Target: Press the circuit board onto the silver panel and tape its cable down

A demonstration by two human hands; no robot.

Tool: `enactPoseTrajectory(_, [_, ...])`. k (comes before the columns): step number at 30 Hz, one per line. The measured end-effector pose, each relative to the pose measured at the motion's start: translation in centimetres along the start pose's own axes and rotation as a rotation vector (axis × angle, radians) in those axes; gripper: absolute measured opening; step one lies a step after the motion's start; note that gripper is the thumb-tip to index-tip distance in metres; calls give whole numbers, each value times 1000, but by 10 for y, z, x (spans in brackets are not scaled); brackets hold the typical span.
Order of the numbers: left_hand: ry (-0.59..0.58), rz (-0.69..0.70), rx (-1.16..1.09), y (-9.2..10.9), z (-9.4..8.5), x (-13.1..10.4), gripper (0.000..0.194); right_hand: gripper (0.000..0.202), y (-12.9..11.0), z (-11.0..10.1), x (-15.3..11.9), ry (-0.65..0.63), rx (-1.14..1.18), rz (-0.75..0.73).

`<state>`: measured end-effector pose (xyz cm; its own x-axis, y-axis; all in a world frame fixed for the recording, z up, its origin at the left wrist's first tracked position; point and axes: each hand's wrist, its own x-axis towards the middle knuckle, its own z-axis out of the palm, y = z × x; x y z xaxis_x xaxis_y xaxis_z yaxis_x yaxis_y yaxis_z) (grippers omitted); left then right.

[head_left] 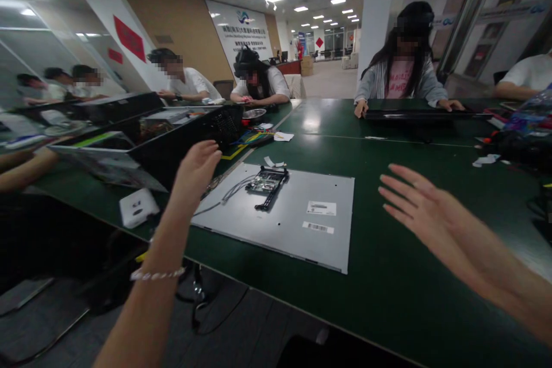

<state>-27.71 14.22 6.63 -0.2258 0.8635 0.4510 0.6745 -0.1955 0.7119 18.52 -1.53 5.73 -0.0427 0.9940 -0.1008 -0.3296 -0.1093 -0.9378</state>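
Note:
My left hand (197, 168) is raised over the left side of a flat silver metal panel, beside the black computer case. Its fingers are stretched out and slightly bent, with nothing in them. To the right of the panel, my right hand (416, 207) hovers with its fingers spread, also holding nothing. Between the hands lies the silver panel (302, 241), bearing two white labels (321, 209). On its upper left part rests a green circuit board (265, 183) with a black bracket (269, 198). Grey cables (228, 192) run from the board toward the left edge.
An opened black computer case (172, 146) stands at the left, near a small white box (138, 208). Paper scraps (283, 137) and coloured cables (250, 139) lie behind the panel. Across the green table (319, 149), a person's hands touch a black flat object (414, 114). Other people sit around.

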Motion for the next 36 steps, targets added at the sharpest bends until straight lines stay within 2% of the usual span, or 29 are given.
enactPoseTrajectory(3, [-84,-264,206,-43,8,4,46,70,41,3,17,-14,49,198])
enactPoseTrajectory(4, [-96,-294,246,-58,11,6,46,72,52,2,23,-16,78,233])
enactPoseTrajectory(7, [-165,-301,393,-97,17,10,45,74,70,2,36,-35,169,302])
enactPoseTrajectory(11, [-241,-248,441,-122,23,10,44,77,74,9,41,-37,248,334])
enactPoseTrajectory(18, [-350,-183,494,-131,29,-2,44,87,84,11,44,20,342,388])
enactPoseTrajectory(25, [-418,-115,516,-116,31,-14,42,86,89,8,46,12,392,385])
enactPoseTrajectory(31, [-431,-75,555,-116,38,-23,57,87,86,5,38,-7,373,365])
enactPoseTrajectory(36, [-436,-108,573,-121,39,-28,66,91,84,3,33,-20,381,370])
